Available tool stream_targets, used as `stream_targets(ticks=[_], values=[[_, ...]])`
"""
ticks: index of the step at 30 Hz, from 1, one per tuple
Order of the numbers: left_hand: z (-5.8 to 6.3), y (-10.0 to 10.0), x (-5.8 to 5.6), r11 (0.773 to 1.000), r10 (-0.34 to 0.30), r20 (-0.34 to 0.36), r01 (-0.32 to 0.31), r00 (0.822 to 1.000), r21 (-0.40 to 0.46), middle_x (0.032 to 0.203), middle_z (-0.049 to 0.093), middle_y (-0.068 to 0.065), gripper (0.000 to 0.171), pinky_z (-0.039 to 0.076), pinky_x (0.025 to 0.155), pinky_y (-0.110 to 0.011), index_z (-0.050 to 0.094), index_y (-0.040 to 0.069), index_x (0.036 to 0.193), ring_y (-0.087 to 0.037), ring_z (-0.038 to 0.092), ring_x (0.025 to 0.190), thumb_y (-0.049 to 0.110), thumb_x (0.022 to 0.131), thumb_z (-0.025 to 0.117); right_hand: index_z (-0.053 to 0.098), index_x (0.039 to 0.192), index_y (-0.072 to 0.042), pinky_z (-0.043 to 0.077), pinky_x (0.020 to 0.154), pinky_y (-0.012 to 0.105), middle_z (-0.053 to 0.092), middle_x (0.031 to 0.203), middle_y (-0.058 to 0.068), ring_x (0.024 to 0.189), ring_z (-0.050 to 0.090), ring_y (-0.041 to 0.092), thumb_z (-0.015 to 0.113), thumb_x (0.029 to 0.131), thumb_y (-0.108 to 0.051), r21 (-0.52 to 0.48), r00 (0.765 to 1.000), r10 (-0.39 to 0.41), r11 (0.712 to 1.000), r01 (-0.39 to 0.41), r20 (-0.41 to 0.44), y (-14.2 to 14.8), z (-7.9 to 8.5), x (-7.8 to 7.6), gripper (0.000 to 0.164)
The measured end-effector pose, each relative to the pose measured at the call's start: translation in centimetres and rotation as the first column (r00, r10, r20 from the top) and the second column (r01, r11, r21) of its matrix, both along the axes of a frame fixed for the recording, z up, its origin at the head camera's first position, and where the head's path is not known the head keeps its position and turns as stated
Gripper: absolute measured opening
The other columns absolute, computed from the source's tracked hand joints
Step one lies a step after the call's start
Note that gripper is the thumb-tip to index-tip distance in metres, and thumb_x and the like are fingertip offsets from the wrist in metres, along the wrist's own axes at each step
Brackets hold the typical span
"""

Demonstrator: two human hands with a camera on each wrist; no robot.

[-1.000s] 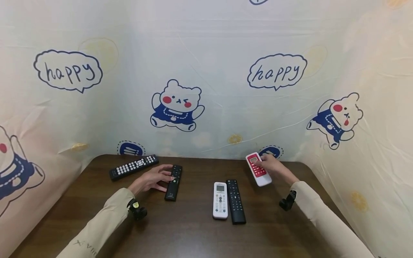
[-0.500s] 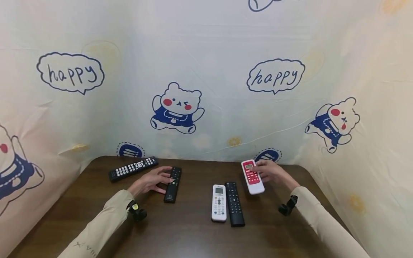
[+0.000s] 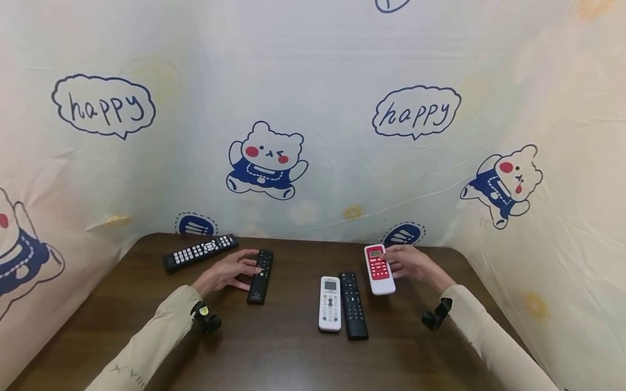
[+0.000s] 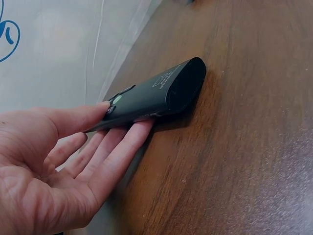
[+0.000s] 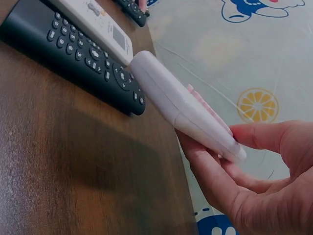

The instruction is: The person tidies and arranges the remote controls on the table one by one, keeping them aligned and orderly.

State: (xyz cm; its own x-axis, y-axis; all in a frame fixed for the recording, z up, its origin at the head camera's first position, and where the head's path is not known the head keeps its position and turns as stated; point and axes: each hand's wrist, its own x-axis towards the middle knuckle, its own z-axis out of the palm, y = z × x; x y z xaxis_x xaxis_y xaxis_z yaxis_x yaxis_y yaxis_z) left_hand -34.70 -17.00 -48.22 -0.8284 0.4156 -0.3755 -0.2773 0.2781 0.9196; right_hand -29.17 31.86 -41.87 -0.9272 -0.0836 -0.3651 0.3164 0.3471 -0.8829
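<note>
- One printed cloth (image 3: 337, 87) stands as the backdrop, rising behind the far edge of everything else.
- The brown counter (image 3: 288, 364) comes next in size, spreading in front of the cloth and beneath both arms.
- The right hand (image 3: 411, 262) has its grip closed on the red-and-white remote (image 3: 380, 271), pinching it near the screen end, thumb over the face and fingers behind. The remote extends to the left of that hand, its long axis running mostly toward the person and its plain end nearest them (the right wrist view shows it raised off the counter, tilted).
- The left hand (image 3: 232, 270) pinches the held black remote (image 3: 259, 288) from its left edge, thumb on the keys, fingers at the side and underneath; whether all of it is off the counter I cannot tell.
- The loose black remote (image 3: 354, 307) and the white remote (image 3: 330, 304) lie side by side between the two hands, the right one being nearer. The red-and-white remote is right of this pair and a little farther back, its axis almost parallel to the loose black remote.
- Smallest, the screen (image 3: 375, 253) sits at the red-and-white remote's far end, just beside the grip.
</note>
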Motion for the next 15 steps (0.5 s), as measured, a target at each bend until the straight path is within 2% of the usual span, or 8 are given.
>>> stream_targets(ticks=[8,15], values=[[-0.06,0.43,-0.09,1.0,-0.004,-0.004,0.004,1.0,0.006,0.164,0.028,-0.033,0.075,0.065,0.086,-0.047,0.023,0.01,0.165,-0.047,0.049,0.136,0.011,0.103,0.066,0.05,0.139,0.011,0.066,0.079,0.038,0.074,0.109,0.017,0.087,0.074,0.021,0.064,0.104,-0.015,0.068,0.999,-0.05,0.997,0.049,0.013,-0.04,-0.15,0.12,0.046],[0.16,0.4,-0.19,1.0,-0.009,-0.011,0.009,1.0,0.0,0.164,0.027,-0.033,0.076,0.065,0.086,-0.047,0.022,0.008,0.166,-0.046,0.051,0.135,0.011,0.103,0.065,0.052,0.138,0.01,0.066,0.082,0.041,0.072,0.115,0.023,0.09,0.074,0.023,0.069,0.101,-0.018,0.118,0.998,-0.06,0.991,0.055,0.032,-0.04,-0.81,0.56,0.049]])
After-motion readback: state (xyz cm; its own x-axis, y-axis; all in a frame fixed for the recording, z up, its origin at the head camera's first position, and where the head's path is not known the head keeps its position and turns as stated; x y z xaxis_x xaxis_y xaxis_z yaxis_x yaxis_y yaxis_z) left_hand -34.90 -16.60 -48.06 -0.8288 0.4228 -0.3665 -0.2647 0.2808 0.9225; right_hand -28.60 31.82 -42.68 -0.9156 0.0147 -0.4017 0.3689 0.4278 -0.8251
